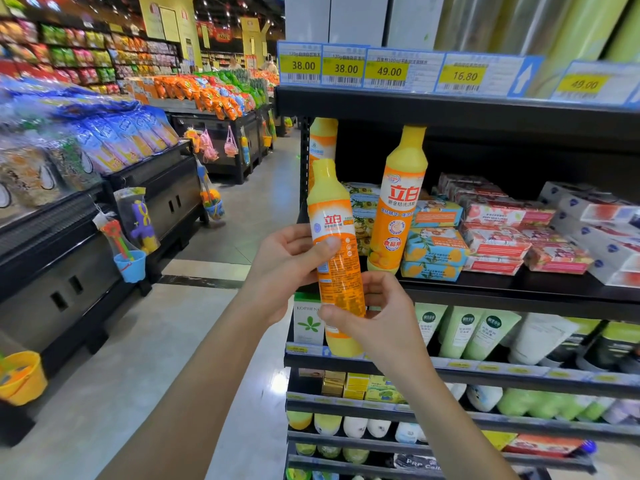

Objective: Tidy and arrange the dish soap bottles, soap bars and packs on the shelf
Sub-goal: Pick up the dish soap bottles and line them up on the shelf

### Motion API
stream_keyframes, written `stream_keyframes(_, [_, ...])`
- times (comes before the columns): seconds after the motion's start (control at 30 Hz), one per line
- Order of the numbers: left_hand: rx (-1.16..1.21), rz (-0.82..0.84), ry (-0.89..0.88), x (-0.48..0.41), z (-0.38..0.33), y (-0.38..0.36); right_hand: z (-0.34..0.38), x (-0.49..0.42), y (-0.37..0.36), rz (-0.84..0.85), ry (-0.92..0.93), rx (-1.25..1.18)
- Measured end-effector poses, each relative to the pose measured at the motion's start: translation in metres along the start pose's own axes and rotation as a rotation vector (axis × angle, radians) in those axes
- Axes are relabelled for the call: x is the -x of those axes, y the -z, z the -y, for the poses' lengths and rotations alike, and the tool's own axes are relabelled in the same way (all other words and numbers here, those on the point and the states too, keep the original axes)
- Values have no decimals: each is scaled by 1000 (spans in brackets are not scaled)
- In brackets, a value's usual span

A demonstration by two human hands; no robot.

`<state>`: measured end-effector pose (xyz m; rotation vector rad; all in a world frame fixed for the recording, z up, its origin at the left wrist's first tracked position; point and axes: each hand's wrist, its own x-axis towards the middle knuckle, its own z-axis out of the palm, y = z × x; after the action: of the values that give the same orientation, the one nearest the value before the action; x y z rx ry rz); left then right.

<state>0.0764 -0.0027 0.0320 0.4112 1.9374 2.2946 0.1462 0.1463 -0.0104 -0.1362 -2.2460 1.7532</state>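
Orange-and-yellow plastic bottle held in air just in front of shelf, cap up, slightly tilted, not resting on board. Looks full, so probably some weight; wall stiff, glossy label likely slippery. Best hold: round body, not narrow neck. Left hand wraps middle, thumb pressed on label. Right hand grips lower part, thumb across front, fingers behind. Second bottle stands upright on shelf, close beside soap packs.
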Motion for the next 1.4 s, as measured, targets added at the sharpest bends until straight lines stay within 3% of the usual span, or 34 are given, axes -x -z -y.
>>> stream_keyframes(0.33, [-58, 16, -5, -1, -8, 3, -5, -1, 3, -13, -5, -93])
stream_keyframes(0.63, [81, 269, 103, 2, -4, 16, -5, 1, 12, 273, -226, -484])
stream_keyframes(0.87, [53, 226, 70, 5, -7, 17, -11, -4, 10, 361, -245, -481])
stream_keyframes(1.17, [-48, -24, 40, -1, 0, 4, -5, -3, 5, 109, -21, -62])
stream_keyframes(1.4, [-93, -76, 42, -4, 3, -3, -8, -6, 2, 39, -8, -58])
